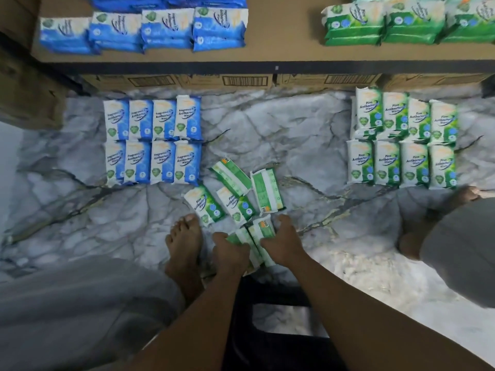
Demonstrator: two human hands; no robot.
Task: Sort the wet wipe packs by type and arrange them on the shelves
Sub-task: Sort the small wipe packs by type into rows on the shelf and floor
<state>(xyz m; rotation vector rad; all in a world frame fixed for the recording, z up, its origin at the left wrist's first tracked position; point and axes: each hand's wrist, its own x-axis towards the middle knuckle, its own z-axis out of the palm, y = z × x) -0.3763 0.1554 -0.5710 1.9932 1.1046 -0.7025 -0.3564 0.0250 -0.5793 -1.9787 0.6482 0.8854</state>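
Low on the marble floor, my left hand [231, 253] and my right hand [282, 243] both grip a small bunch of green pine wipe packs [258, 232] held between them. Just beyond lie several loose green packs [235, 194], some face down. Blue fragrance-free packs [152, 141] stand in two neat rows on the floor at the left. Green pine packs [401, 140] stand in two rows at the right. On the brown shelf [281, 36] above, blue packs [150, 30] lie at the left and green packs [401, 22] at the right.
Cardboard boxes [241, 81] sit under the shelf along the back. A stack of boxes [24, 84] stands at the far left. My bare feet [184, 242] rest on the floor beside the loose packs. A dark stool or frame [273, 295] lies beneath my arms.
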